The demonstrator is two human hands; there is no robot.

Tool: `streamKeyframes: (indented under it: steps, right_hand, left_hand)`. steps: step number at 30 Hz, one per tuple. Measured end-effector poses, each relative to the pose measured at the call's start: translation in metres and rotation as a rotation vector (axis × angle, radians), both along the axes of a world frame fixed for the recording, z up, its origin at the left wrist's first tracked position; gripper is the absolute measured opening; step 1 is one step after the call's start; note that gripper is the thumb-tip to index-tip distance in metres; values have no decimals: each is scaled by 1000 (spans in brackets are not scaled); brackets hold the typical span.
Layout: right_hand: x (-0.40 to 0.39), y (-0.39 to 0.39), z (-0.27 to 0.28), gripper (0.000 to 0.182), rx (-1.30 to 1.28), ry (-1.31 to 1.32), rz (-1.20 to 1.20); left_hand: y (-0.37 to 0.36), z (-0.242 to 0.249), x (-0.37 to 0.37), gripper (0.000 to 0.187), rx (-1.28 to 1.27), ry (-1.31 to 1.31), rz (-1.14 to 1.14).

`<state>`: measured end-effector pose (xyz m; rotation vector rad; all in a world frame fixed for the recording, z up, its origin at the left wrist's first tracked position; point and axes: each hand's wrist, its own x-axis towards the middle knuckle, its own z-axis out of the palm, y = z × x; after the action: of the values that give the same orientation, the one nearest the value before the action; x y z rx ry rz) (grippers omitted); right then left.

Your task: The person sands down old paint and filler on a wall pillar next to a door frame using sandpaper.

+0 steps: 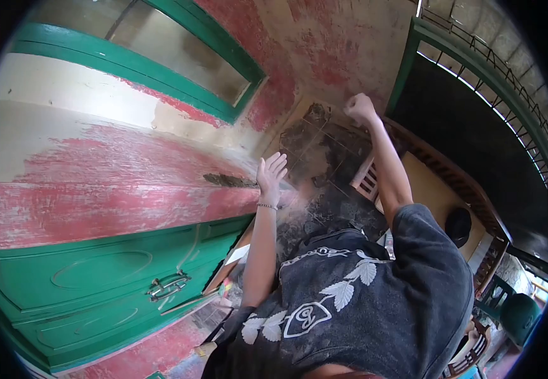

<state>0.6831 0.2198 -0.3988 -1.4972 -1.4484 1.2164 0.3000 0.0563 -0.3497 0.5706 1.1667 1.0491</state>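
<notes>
My left hand (271,177) is raised beside the end of a red and white scraped wall edge (116,205), with its fingers spread and nothing in it. A bracelet circles that wrist. Farther up and to the right, my right hand (360,109) is held out in front of the worn red wall (331,57), its fingers curled in. Whatever it holds, if anything, is hidden. Pale dust lies over both hands and forearms.
A green door (97,278) with a metal handle stands at lower left, and a green window frame (141,82) above. Dusty dark floor tiles (312,151) lie ahead. On the right are a wooden bench (429,189) and a green chair (519,318).
</notes>
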Motion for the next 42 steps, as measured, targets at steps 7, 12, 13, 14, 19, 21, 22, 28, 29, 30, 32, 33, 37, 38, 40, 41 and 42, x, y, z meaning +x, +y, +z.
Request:
streamKeyframes:
  steps: [7, 12, 13, 14, 19, 21, 22, 28, 29, 30, 32, 33, 37, 38, 40, 41, 42]
  right_hand:
    - [-12, -1, 4, 13, 51, 270, -33]
    - [-65, -61, -35, 17, 152, -142, -295]
    - [-80, -71, -34, 16, 143, -7, -332]
    - [-100, -92, -35, 14, 119, 110, -324]
    - [-200, -202, 9, 10, 7, 407, -236]
    - [-238, -235, 2, 6, 9, 511, -21]
    - [-263, -253, 8, 4, -15, 591, 87]
    - [-359, -295, 56, 25, 29, 595, 473]
    - [-373, -298, 67, 25, -4, 594, 449]
    - [-389, -303, 76, 25, -41, 598, 420]
    - [-417, -310, 81, 27, -54, 587, 339]
    - [-427, -316, 93, 27, -80, 601, 332]
    - [-466, -340, 140, 20, 63, 636, 230]
    - [-478, -342, 139, 18, 182, 636, 178]
    - [-496, -336, 145, 18, 433, 419, 32]
    - [-499, -322, 168, 25, 831, 85, -39]
    - [-504, -315, 197, 33, 925, 37, -80]
  left_hand:
    - [-30, 14, -26, 65, 27, 36, 88]
    - [-43, -100, -84, 56, 50, 62, 105]
    - [-31, -73, -73, 54, 104, 119, 83]
    - [-44, -36, -61, 51, 121, 185, 68]
    - [-86, -28, -62, 56, 143, 229, -116]
    - [-106, -12, -64, 68, -74, 127, -17]
    - [-114, -17, -79, 69, -123, 61, -36]
    - [-144, -15, -155, 62, 339, 147, 52]
    - [-152, 6, -168, 61, 415, 209, 73]
    - [-155, 17, -181, 63, 383, 161, 74]
    - [-158, 29, -198, 60, 500, 144, 109]
    - [-159, 33, -206, 59, 559, 137, 117]
    - [-162, 75, -247, 52, 630, 240, -43]
    - [-162, 87, -255, 55, 701, 311, -95]
    - [-172, 130, -264, 60, 886, 439, 46]
    - [-175, 149, -271, 62, 974, 502, 123]
    - [-172, 161, -284, 61, 1146, 625, 205]
